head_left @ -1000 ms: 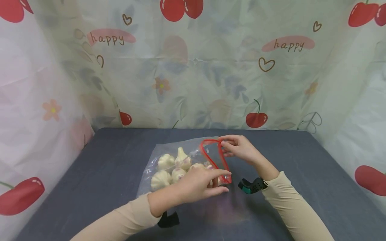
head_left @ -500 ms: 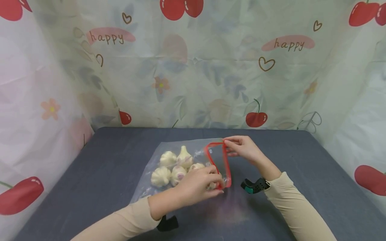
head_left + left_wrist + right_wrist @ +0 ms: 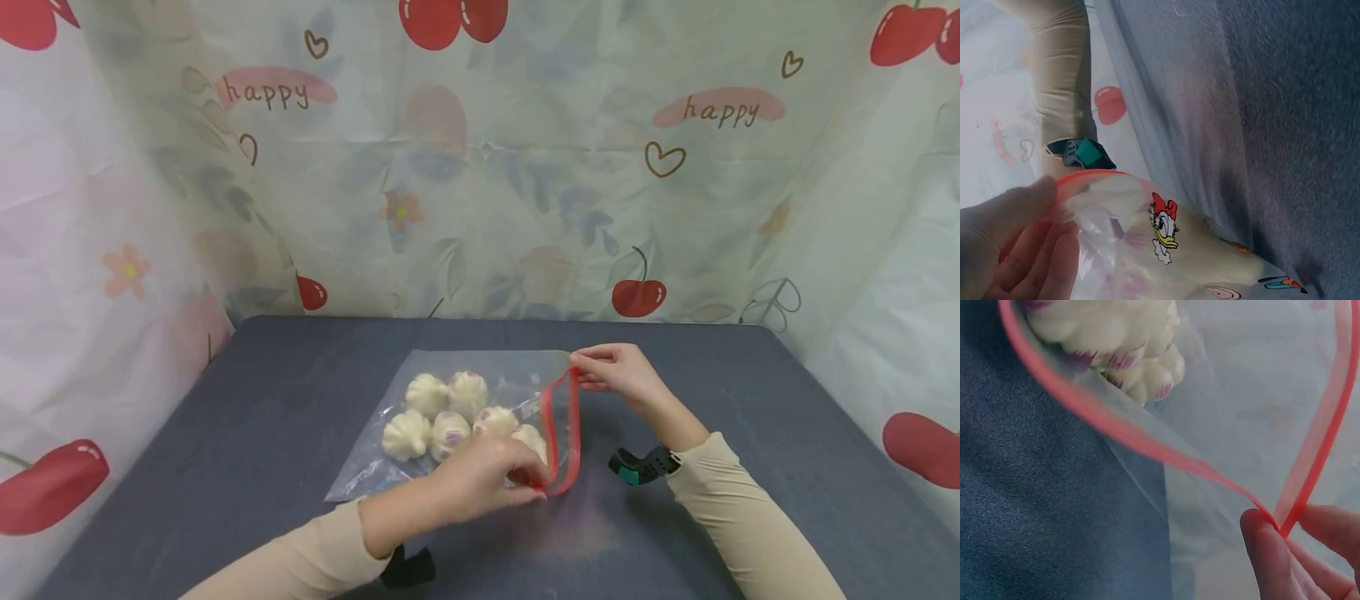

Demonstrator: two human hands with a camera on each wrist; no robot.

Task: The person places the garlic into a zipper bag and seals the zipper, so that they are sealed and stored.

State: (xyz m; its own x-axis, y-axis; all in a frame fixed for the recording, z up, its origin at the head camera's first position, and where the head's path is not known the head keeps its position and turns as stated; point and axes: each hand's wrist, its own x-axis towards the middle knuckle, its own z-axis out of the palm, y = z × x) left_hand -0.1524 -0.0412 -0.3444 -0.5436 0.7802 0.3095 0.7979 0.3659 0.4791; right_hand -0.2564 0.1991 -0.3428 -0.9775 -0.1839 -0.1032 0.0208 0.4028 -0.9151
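A clear zip bag (image 3: 517, 367) with a red zip edge lies at the middle of the table, its mouth facing right and gaping. Several garlic bulbs (image 3: 407, 435) with purple streaks are inside it. My left hand (image 3: 483, 475) pinches the near corner of the red edge, and in the left wrist view a duck print shows on the bag below the thumb (image 3: 1016, 206). At the far corner my right hand (image 3: 618, 373) pinches the zip edge between thumb and fingers. The right wrist view shows the two red strips (image 3: 1147, 447) meeting at those fingertips and spreading apart from there.
The dark grey table (image 3: 247, 433) runs under the bag and both arms. A cloth printed with cherries and "happy" (image 3: 480, 208) hangs behind and at both sides. Black straps (image 3: 643, 465) are on the wrists.
The right hand has shifted right and slightly nearer with the far corner. The left hand has closed on the near corner and drawn it nearer, so the mouth gapes differently. The garlic has shifted in the bag.
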